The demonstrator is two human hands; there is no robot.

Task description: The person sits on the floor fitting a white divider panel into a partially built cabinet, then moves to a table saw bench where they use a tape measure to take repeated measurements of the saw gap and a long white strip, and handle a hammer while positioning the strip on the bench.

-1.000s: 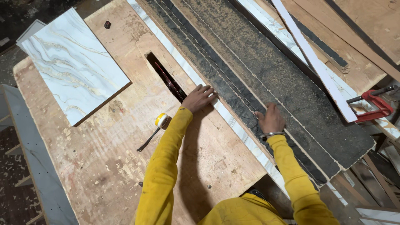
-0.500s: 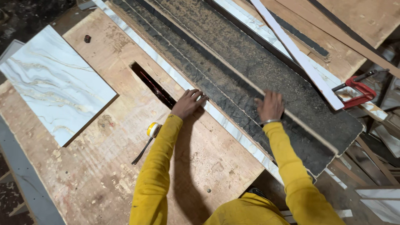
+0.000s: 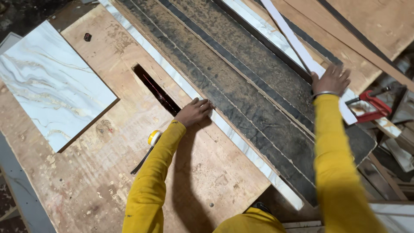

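The left hand (image 3: 194, 112) lies flat, clasping nothing, fingertips pressing the long narrow white marble-patterned strip (image 3: 241, 144) that runs along the edge of the plywood worktop (image 3: 108, 172), just beside the dark saw slot (image 3: 155, 88). The right hand (image 3: 331, 80) grips the thin white strip (image 3: 293, 41) across the rough dark boards (image 3: 258, 90). A red clamp (image 3: 373, 105) sits near it

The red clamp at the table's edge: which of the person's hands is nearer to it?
Right. The right hand rests on a white strip just beside the red clamp; the left hand lies far off across the boards.
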